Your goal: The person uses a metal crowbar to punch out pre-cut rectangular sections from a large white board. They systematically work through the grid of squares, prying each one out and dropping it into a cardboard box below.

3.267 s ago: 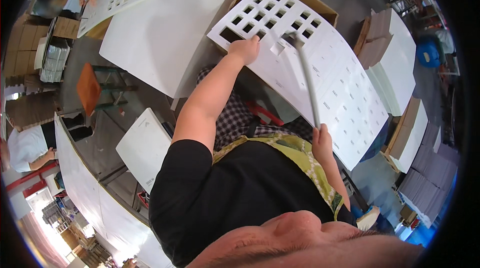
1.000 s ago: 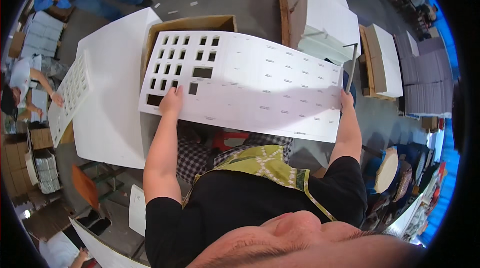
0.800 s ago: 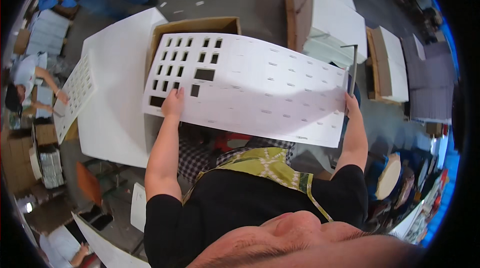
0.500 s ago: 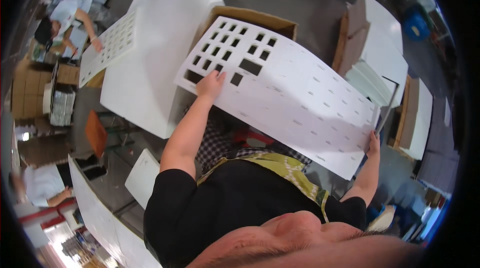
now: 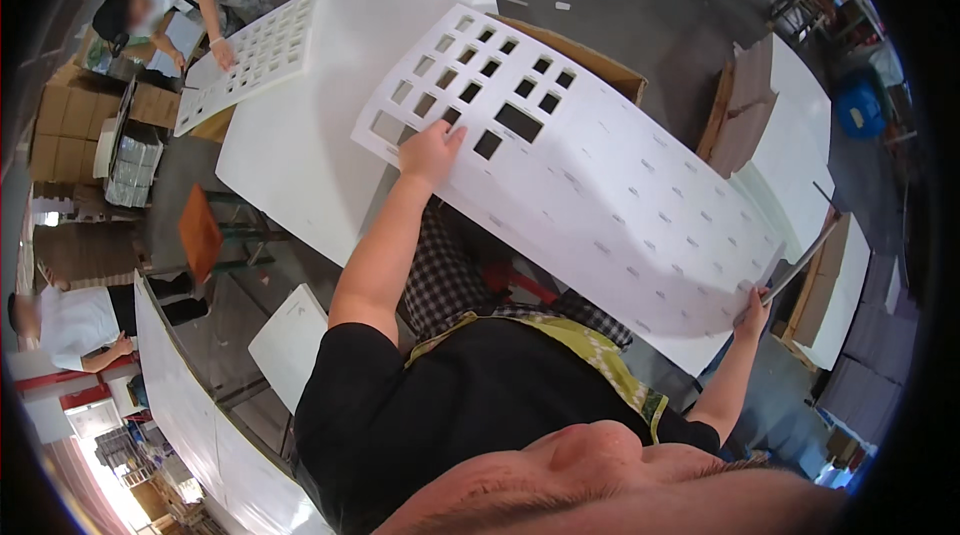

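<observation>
brown box (image 5: 604, 67) mostly behind board (image 5: 610, 185)

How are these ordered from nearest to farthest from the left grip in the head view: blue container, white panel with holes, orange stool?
1. White panel: held in the left grip.
2. Orange stool: toward the left.
3. Blue container: far right side.

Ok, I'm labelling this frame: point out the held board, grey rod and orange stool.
Held board (image 5: 598, 190), head view: uncut middle section.
Grey rod (image 5: 803, 264), head view: shaft.
Orange stool (image 5: 199, 235), head view: seat.
</observation>
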Demonstrator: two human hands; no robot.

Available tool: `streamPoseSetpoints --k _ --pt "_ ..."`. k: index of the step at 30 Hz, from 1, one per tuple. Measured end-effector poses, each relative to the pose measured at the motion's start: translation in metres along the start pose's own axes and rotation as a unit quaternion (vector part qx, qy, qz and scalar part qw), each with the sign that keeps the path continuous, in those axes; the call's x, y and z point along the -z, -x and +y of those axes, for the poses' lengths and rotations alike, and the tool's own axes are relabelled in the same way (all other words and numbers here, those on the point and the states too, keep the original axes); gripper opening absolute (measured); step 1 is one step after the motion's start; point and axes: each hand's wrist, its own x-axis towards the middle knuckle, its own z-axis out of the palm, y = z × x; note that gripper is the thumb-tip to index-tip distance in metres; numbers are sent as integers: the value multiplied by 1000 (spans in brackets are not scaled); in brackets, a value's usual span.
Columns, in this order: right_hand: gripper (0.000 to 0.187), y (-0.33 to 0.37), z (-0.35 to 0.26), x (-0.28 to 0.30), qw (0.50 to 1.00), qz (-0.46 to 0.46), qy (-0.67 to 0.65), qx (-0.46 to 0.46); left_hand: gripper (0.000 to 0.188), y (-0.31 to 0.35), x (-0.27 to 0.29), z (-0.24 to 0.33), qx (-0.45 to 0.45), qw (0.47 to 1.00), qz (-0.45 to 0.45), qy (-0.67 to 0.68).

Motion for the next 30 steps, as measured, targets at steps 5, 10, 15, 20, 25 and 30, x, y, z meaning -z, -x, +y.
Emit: streamPoseSetpoints --k 5,10,15,20,25,30 --pt "15 -20 8 -17 1000 9 29 8 47 -23 -35 -25 27 999 -41 5" --pt "14 -31 29 -14 990 12 122 -76 48 -30 -45 -27 46 992 -115 -23" --pt "16 -35 40 -19 982 51 182 -25 45 -29 -39 -21 41 991 -121 -42" --pt "22 -4 4 -84 885 68 434 153 40 -32 -49 -37 24 994 -103 -28" --pt "25 149 -37 -196 948 -205 238 45 37 -34 -51 -49 -19 994 -105 -38" --pt "34 235 -32 -253 864 -391 315 -35 38 -38 -57 -48 -24 992 -116 -41"
